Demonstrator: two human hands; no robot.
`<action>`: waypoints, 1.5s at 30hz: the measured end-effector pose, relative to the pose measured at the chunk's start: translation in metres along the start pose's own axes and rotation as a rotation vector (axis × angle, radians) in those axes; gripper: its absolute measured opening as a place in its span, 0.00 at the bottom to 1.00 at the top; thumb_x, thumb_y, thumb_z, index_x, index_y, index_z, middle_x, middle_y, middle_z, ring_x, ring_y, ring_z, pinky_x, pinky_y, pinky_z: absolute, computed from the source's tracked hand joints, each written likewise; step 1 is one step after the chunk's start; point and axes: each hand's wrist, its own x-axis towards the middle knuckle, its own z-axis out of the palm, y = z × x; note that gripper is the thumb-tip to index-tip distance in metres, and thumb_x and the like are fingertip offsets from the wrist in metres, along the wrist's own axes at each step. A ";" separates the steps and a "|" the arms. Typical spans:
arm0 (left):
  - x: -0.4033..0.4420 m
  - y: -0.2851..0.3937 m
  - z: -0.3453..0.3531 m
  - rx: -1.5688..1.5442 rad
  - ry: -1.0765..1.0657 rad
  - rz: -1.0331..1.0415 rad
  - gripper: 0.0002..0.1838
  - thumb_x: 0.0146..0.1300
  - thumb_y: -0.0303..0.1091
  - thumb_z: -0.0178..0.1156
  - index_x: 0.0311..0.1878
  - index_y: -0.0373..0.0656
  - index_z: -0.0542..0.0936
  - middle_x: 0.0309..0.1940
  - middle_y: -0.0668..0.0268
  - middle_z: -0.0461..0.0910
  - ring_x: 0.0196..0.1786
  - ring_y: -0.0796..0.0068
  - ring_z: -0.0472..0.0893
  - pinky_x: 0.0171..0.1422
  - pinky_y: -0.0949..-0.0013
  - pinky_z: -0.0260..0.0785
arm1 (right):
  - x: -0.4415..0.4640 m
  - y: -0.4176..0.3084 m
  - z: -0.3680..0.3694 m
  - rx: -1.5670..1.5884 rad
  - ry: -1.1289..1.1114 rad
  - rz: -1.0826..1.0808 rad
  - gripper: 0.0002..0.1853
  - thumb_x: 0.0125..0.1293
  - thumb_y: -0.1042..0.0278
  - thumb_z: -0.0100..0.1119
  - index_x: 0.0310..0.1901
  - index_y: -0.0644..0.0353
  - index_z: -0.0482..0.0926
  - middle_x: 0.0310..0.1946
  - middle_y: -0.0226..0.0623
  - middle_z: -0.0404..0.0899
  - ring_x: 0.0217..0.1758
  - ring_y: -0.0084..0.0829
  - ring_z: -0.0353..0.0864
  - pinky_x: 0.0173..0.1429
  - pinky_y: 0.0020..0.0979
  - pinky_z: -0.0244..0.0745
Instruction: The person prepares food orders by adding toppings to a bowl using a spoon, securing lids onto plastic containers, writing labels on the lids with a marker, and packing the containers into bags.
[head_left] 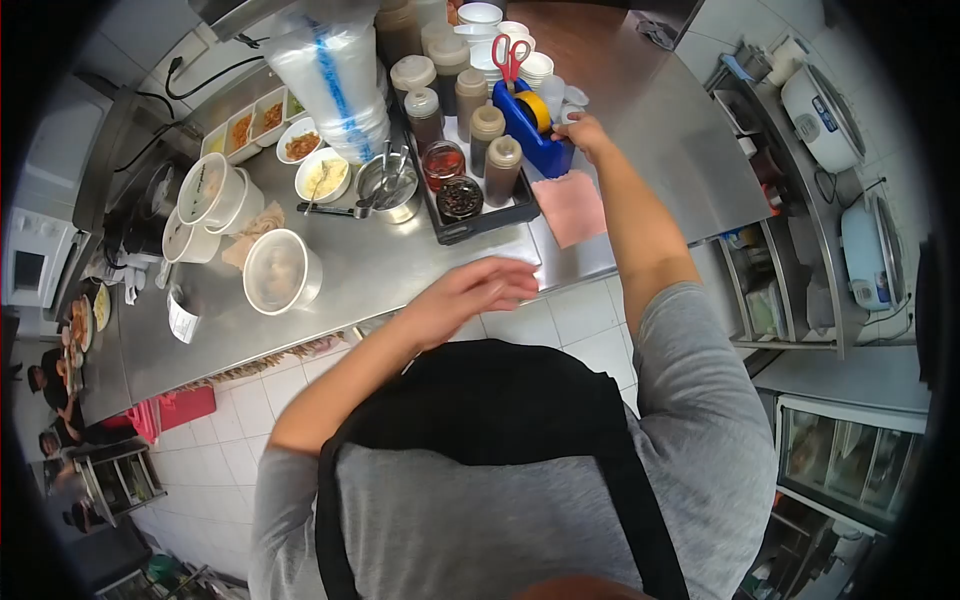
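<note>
My right hand (583, 136) reaches across the counter to a blue tape dispenser (541, 151) that carries a yellow roll of tape (533, 110). Its fingers are bent against the dispenser's right side, close to the roll; some fingertips are hidden. Clear plastic cups (573, 101) stand just behind that hand. A pink sheet of paper (572, 208) lies in front of the dispenser. Over the counter's front edge hovers my left hand (482, 292), its fingers stretched out and nothing in them. Red-handled scissors (511, 58) stand upright at the dispenser's far end.
Left of the dispenser, a black tray (485, 226) holds sauce bottles (502, 170) and jars. A metal pot (389, 187), a white bowl (322, 175), lidded tubs (283, 271) and a bundle of plastic bags (330, 80) stand further left. Rice cookers (822, 115) occupy the right shelf.
</note>
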 end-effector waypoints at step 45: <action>-0.098 0.082 -0.082 0.530 1.489 1.066 0.26 0.49 0.24 0.68 0.48 0.43 0.64 0.29 0.66 0.76 0.32 0.79 0.76 0.42 0.75 0.69 | -0.302 -0.068 0.081 0.033 -0.140 -0.611 0.19 0.54 0.79 0.63 0.49 0.64 0.71 0.20 0.23 0.67 0.26 0.16 0.65 0.36 0.19 0.62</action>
